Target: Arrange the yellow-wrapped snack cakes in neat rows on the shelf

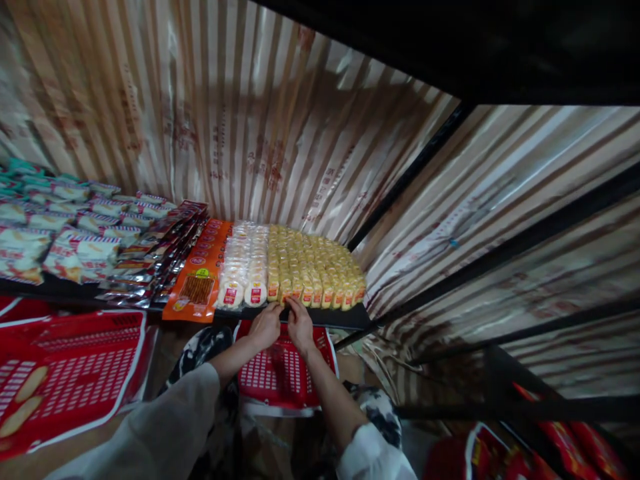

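Note:
Both my hands reach to the front edge of a dark shelf (pixel 320 316). My left hand (pixel 265 326) is curled, its knuckles toward me, just under the white snack packs (pixel 243 263). My right hand (pixel 299 323) has its fingers bent at the front row of small yellow snack packs (pixel 314 268), touching them. What either hand holds is hidden by the fingers. Below my hands lies a red perforated basket (pixel 280 377), held near my lap.
Orange packets (pixel 200 277), dark foil packets (pixel 163 250) and white-green bags (pixel 60 227) fill the shelf to the left. A second red basket (pixel 70 373) lies at lower left. Striped plastic sheeting (pixel 250 113) backs the rack. Black rack bars (pixel 500 253) run on the right, red packs (pixel 575 447) below.

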`<action>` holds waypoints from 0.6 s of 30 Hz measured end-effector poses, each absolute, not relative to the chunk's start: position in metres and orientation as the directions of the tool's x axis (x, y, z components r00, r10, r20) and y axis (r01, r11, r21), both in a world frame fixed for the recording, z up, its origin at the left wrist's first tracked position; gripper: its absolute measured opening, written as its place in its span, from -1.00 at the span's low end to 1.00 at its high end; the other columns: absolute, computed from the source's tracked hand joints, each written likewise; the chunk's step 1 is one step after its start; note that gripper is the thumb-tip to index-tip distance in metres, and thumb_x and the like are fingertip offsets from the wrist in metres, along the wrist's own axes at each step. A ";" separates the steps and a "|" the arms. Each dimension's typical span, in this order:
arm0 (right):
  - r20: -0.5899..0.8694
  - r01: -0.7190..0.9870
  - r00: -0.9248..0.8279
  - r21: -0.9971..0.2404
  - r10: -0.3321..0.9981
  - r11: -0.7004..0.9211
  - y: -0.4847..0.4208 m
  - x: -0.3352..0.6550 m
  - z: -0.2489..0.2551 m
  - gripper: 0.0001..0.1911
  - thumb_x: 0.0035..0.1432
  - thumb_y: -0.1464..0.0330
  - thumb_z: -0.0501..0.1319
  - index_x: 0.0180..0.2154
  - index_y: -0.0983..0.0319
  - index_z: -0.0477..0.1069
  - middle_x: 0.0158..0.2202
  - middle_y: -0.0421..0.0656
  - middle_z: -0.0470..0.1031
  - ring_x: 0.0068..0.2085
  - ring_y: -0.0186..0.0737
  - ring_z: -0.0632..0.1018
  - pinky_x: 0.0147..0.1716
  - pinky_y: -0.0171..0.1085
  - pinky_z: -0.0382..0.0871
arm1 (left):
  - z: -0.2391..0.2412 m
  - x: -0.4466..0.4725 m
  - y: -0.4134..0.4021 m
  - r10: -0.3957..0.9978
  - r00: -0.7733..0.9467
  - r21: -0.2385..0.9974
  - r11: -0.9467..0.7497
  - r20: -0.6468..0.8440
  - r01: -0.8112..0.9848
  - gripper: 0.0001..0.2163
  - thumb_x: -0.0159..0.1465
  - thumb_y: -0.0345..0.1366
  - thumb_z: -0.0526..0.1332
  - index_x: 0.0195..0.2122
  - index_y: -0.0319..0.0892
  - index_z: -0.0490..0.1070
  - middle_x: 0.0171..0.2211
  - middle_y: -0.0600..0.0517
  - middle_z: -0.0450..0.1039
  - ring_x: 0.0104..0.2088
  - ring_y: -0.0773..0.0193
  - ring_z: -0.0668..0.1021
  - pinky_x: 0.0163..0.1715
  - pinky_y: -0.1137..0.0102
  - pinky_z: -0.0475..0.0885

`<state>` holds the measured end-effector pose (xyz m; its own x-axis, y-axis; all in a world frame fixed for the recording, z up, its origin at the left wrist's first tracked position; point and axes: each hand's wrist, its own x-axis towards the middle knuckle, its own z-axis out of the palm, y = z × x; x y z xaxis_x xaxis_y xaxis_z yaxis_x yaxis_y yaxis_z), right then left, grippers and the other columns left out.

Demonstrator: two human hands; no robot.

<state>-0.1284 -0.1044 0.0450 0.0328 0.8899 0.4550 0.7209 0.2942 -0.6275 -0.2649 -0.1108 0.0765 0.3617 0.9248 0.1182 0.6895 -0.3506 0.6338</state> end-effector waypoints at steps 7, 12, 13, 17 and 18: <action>0.451 0.727 -0.043 -0.598 0.892 0.337 -0.103 -0.119 0.051 -0.51 0.02 0.54 -0.03 -0.06 0.21 0.47 -0.06 -0.06 0.43 -0.01 -0.20 0.45 0.03 -0.16 0.36 | 0.068 -0.254 -0.106 0.957 0.276 0.614 -0.274 0.094 0.740 -0.59 0.18 -0.55 -0.01 0.06 -0.27 0.30 -0.04 -0.15 0.35 -0.05 0.21 0.47 -0.03 0.34 0.40; 0.481 0.759 -0.135 -0.511 0.866 0.402 -0.094 -0.109 0.076 -0.55 0.11 0.50 -0.05 -0.02 0.21 0.43 -0.11 -0.04 0.43 -0.04 -0.19 0.44 0.01 -0.17 0.36 | 0.058 -0.241 -0.108 0.919 0.344 0.568 -0.389 0.191 0.725 -0.66 0.23 -0.51 -0.02 0.02 -0.26 0.32 -0.07 -0.12 0.36 -0.06 0.23 0.45 -0.02 0.34 0.39; 0.494 0.770 -0.156 -0.482 0.855 0.419 -0.088 -0.109 0.082 -0.56 0.13 0.48 -0.05 -0.01 0.21 0.42 -0.09 -0.03 0.43 -0.02 -0.18 0.43 0.03 -0.15 0.35 | 0.056 -0.238 -0.108 0.910 0.358 0.552 -0.411 0.208 0.725 -0.68 0.25 -0.50 -0.03 -0.02 -0.27 0.34 -0.08 -0.13 0.36 -0.06 0.22 0.45 -0.02 0.34 0.39; 0.497 0.817 -0.276 -0.329 0.823 0.473 -0.056 -0.119 0.109 -0.57 0.22 0.39 -0.05 0.07 0.26 0.34 0.10 -0.01 0.34 0.15 -0.13 0.29 0.15 -0.06 0.18 | 0.053 -0.228 -0.104 0.906 0.373 0.514 -0.422 0.202 0.747 -0.72 0.31 -0.46 -0.07 -0.11 -0.25 0.39 -0.11 -0.12 0.40 -0.07 0.22 0.47 -0.04 0.35 0.41; 0.473 0.832 -0.305 -0.290 0.827 0.473 -0.048 -0.124 0.115 -0.57 0.24 0.37 -0.06 0.10 0.28 0.32 0.15 -0.01 0.28 0.21 -0.12 0.21 0.18 -0.05 0.12 | 0.053 -0.227 -0.102 0.911 0.364 0.523 -0.411 0.195 0.747 -0.72 0.31 -0.45 -0.07 -0.08 -0.24 0.38 -0.09 -0.11 0.40 -0.07 0.23 0.47 -0.04 0.35 0.41</action>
<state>-0.1239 -0.0476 0.1151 -0.3049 0.8266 0.4730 0.8319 0.4729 -0.2904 -0.2268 -0.1024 0.0530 0.3643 0.9107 0.1946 0.7470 -0.4105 0.5229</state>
